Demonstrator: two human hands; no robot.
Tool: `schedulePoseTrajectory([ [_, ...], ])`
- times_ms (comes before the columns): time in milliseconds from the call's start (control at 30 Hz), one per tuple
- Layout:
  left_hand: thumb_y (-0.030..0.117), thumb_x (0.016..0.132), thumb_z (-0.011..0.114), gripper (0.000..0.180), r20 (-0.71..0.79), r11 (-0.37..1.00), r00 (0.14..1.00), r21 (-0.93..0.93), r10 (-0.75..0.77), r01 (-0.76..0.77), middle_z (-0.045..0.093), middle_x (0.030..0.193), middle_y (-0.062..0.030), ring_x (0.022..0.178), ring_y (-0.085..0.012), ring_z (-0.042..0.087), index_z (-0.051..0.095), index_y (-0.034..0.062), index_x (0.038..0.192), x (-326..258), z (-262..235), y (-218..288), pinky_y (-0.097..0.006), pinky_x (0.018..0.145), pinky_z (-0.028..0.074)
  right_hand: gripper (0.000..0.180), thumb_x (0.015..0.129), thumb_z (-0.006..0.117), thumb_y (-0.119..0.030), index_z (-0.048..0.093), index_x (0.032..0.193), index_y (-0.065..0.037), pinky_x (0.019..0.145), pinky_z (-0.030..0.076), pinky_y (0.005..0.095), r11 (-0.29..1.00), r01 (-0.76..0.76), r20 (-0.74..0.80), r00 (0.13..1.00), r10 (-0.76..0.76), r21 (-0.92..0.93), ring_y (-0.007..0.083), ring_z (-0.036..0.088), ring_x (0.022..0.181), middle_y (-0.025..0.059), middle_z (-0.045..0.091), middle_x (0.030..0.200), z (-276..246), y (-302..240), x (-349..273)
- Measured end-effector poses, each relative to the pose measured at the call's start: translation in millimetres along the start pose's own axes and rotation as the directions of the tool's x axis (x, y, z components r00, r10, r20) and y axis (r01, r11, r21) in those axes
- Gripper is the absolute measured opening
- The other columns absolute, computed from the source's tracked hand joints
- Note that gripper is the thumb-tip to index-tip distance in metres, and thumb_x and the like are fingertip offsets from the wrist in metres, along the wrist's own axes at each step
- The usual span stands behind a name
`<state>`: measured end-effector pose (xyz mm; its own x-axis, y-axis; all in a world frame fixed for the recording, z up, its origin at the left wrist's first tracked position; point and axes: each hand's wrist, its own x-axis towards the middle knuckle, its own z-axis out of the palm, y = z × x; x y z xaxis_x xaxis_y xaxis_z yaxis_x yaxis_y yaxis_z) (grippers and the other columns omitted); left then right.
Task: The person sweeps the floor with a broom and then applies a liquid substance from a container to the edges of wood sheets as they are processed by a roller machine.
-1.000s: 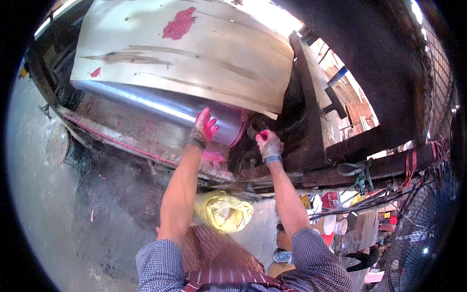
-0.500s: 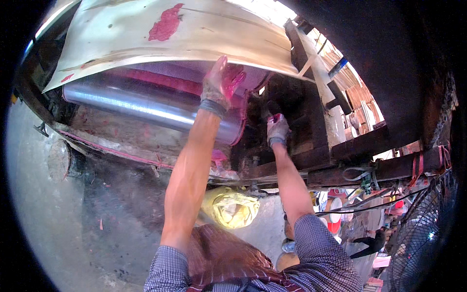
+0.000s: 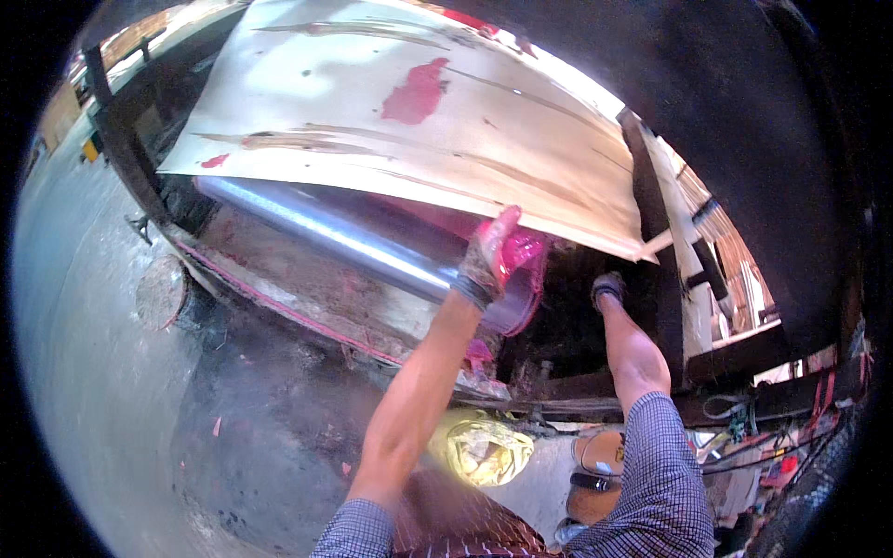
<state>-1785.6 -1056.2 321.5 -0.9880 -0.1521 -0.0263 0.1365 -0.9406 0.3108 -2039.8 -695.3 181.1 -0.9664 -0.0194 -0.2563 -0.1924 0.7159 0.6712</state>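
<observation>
A large pale wood veneer sheet (image 3: 316, 102) with brown streaks and pink stains lies slanted above a shiny metal roller (image 3: 344, 237). My left hand (image 3: 491, 256), in a worn glove wet with pink paste, is closed at the sheet's near edge. Its thumb lies against the edge and its fingers curl beside it, over the roller's pink-coated right end. Lower and to the right, my right hand (image 3: 609, 286), also gloved, reaches into the dark space beneath the sheet's right corner. Shadow hides its fingers and whatever they touch.
The machine's dark frame (image 3: 130, 158) runs along the left, with a pale post (image 3: 684, 260) at the right. A pink-stained ledge (image 3: 298, 316) fronts the roller. A yellow sack (image 3: 488, 446) stands near my body, and a round stump (image 3: 161, 291) sits on the concrete floor.
The view has shifted, so the sheet and roller appear lower and further right. My left hand stays at the sheet's edge. My right hand is deeper in shadow near the sheet's right corner.
</observation>
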Motion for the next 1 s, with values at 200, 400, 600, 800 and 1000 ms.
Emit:
schedulePoseTrajectory([
  [200, 0.027, 0.095, 0.057, 0.037, 0.053, 1.0, 0.999, -0.006, -0.004, 0.004, 0.062, 0.112, -0.0135, 0.096, -0.0258, 0.064, 0.051, 0.0028, 0.123, -9, -42, 15, -0.041, 0.082, 0.057, 0.03, 0.09, 0.052, -0.027, 0.069, 0.111, -0.013, 0.079, 0.054, 0.0436, 0.616, -0.293, 0.032, 0.917, 0.398, 0.732, 0.0268, 0.065, 0.106, 0.0103, 0.067, 0.117, -16, -38, 12],
  [400, 0.025, 0.093, 0.06, 0.041, -0.057, 0.998, 0.998, -0.061, -0.023, 0.019, 0.062, 0.116, -0.0121, 0.102, -0.0263, 0.063, 0.05, 0.0029, 0.127, -18, -51, 4, -0.039, 0.083, 0.056, 0.045, 0.092, 0.05, -0.036, 0.057, 0.126, -0.008, 0.096, 0.048, 0.0393, 0.241, -0.079, -0.047, 0.878, 0.476, 0.967, 0.0268, 0.056, 0.119, 0.0143, 0.057, 0.131, -55, -46, -54],
  [600, 0.032, 0.096, 0.054, 0.045, -0.173, 1.0, 0.985, -0.029, -0.01, 0.005, 0.055, 0.125, -0.012, 0.115, -0.0292, 0.056, 0.046, 0.0099, 0.134, -50, -124, -11, -0.047, 0.094, 0.049, 0.059, 0.096, 0.043, -0.043, 0.034, 0.146, -0.013, 0.115, 0.027, 0.0361, 0.398, -0.029, -0.103, 0.946, 0.306, 0.917, 0.0228, 0.029, 0.141, 0.0086, 0.031, 0.154, -56, -35, -65],
  [800, 0.04, 0.097, 0.051, 0.048, -0.325, 1.0, 0.946, -0.016, -0.005, 0.0, 0.049, 0.132, -0.0153, 0.117, -0.0351, 0.054, 0.045, 0.0064, 0.131, -150, -252, -23, -0.051, 0.098, 0.047, 0.059, 0.093, 0.049, -0.041, 0.036, 0.144, -0.014, 0.108, 0.036, 0.0439, 0.263, -0.159, 0.056, 0.931, 0.36, 0.952, 0.0367, 0.036, 0.136, 0.0199, 0.035, 0.148, -59, -76, -74],
  [1000, 0.044, 0.095, 0.051, 0.052, 0.186, 0.614, 0.97, -0.751, -0.157, 0.243, 0.06, 0.12, -0.02, 0.11, -0.0392, 0.058, 0.051, 0.0, 0.121, -271, -376, -56, -0.056, 0.095, 0.048, 0.071, 0.082, 0.064, -0.03, 0.03, 0.142, -0.013, 0.099, 0.045, 0.0502, 0.357, -0.187, -0.02, 0.864, 0.503, 0.915, 0.0441, 0.043, 0.128, 0.0272, 0.028, 0.147, -82, -84, -147],
])
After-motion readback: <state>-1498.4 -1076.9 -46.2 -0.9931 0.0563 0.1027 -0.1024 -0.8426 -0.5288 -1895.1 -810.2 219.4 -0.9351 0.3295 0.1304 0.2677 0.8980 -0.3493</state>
